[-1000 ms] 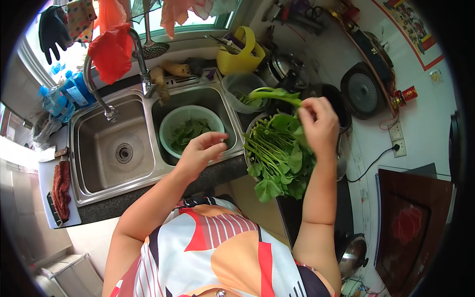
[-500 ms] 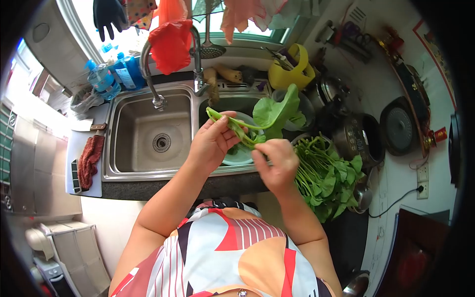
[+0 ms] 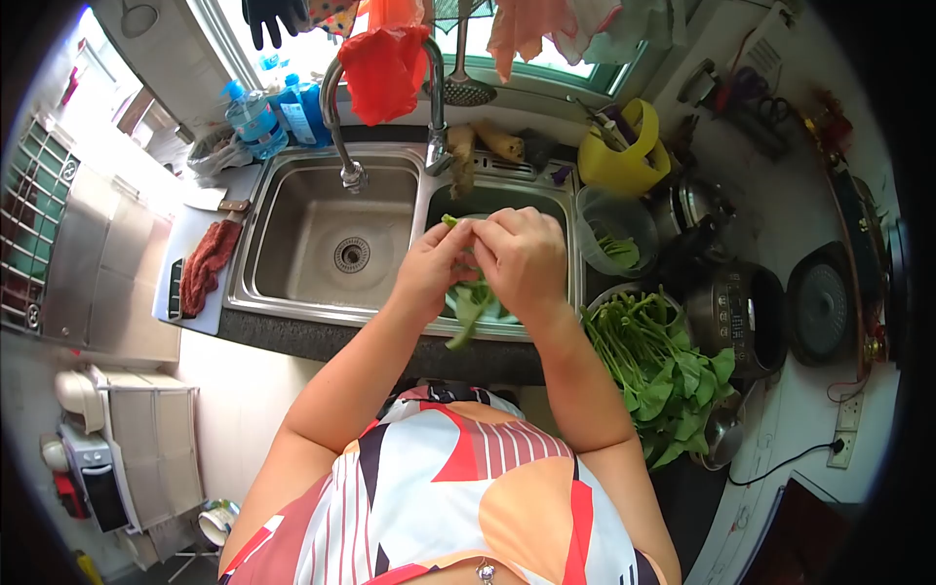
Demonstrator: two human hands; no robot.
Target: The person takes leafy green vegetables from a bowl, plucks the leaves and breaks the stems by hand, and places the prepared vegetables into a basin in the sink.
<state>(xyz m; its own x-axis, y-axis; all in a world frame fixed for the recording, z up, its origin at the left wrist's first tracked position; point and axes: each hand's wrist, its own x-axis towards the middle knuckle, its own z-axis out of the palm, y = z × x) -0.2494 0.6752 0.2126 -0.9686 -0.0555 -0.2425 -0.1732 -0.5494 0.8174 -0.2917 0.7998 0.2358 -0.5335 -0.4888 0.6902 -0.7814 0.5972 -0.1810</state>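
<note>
- The left hand (image 3: 436, 265) is pinching a green stem (image 3: 449, 221) between thumb and fingers, its end poking out past the fingertips.
- The right hand (image 3: 529, 263) is gripping the same stem just beside the left, apparently to steady it from both sides; the exact contact is hidden.
- Leaves (image 3: 472, 304) are hanging below the hands, over a pale bowl (image 3: 501, 314) in the sink's right basin, which is probably catching whatever drops.
- To the right, a bunch of leafy greens (image 3: 673, 385) is lying with its stems towards the far left, seemingly keeping them within easy reach.
- Beyond it, a clear plastic tub (image 3: 593, 229) is holding a few leaves; a rice cooker (image 3: 729, 317) is standing to the right.
- The dark surface (image 3: 390, 344) is running along the near edge of the double sink (image 3: 336, 234), with a faucet (image 3: 434, 117) arching over the left basin.
- At the left, a white cutting board (image 3: 202, 319) is carrying a reddish cloth (image 3: 207, 268) and a knife (image 3: 213, 200).
- A red plastic bag (image 3: 383, 76) is hanging before the window (image 3: 580, 70).
</note>
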